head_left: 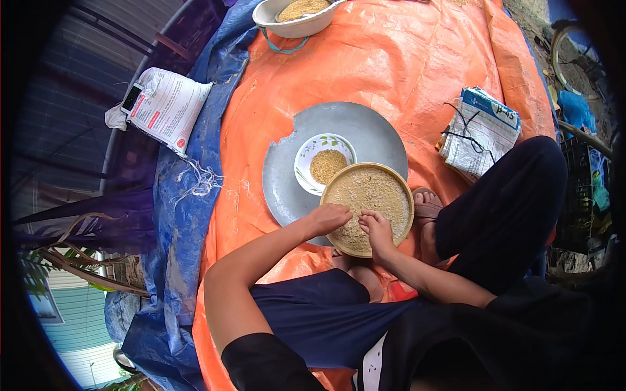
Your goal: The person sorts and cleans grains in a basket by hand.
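Orange sheeting (365,65) is spread wide, creased and sunlit, with blue sheeting (186,260) along its left side. Seated at the near edge, a person in dark clothing leans over a round, shallow tray (405,236) with a thin layer of pale grain (381,195) across it. One sandalled foot (427,207) is just right of the tray.

The left hand (329,219) is at the tray's left rim, its fingers narrow and bent inward. The right hand (378,233) is over the near part of the grain, thumb and fingertips drawn close together. Whether either hand pinches a grain is too small to tell.

Beyond the tray and to the left, a white bowl (304,163) with a green leaf pattern holds golden grain (328,165). It stands on a large grey disc (381,133) with a ragged left edge. Far off is a pale basin (297,27) of grain; a printed white sack (171,107) lies at left, a folded bundle (482,133) tied with black cord at right.
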